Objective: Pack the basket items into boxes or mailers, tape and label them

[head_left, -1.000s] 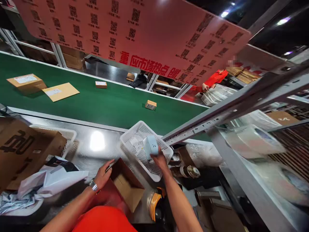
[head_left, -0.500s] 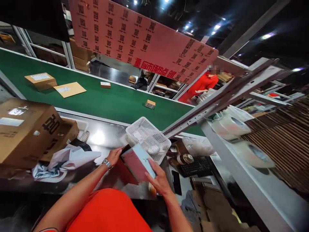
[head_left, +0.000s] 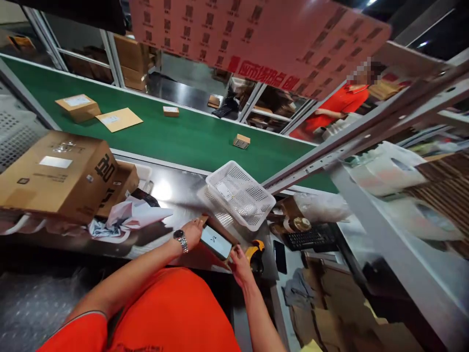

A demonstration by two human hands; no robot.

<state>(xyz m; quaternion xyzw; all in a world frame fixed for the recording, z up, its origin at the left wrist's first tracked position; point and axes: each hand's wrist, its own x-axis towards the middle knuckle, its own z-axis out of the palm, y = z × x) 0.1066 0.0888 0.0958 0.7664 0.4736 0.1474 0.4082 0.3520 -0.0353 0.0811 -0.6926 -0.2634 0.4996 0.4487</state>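
A pale blue box (head_left: 215, 241) with a dark mark on top sits inside an open brown cardboard box (head_left: 220, 226) at the front edge of the metal bench. My left hand (head_left: 192, 234), with a watch on the wrist, is closed on the cardboard box's left end. At its right end my right hand (head_left: 240, 266) pinches the cardboard by a flap or edge. A white perforated basket (head_left: 240, 195) stands just behind the box. Close to my right hand lies a yellow and black handheld scanner (head_left: 255, 255).
Beyond the bench runs a green conveyor belt (head_left: 194, 137) carrying several parcels. Large cartons (head_left: 54, 176) and crumpled packaging (head_left: 141, 215) occupy the left. A phone (head_left: 280, 256), keyboard (head_left: 306, 237) and flattened cardboard (head_left: 330, 303) lie right. A red-shirted person (head_left: 342, 105) stands across the belt.
The pale blue box has gone from between my hands down into the cardboard box. My right hand has let go of it and taken the cardboard. The scanner has come into fuller view.
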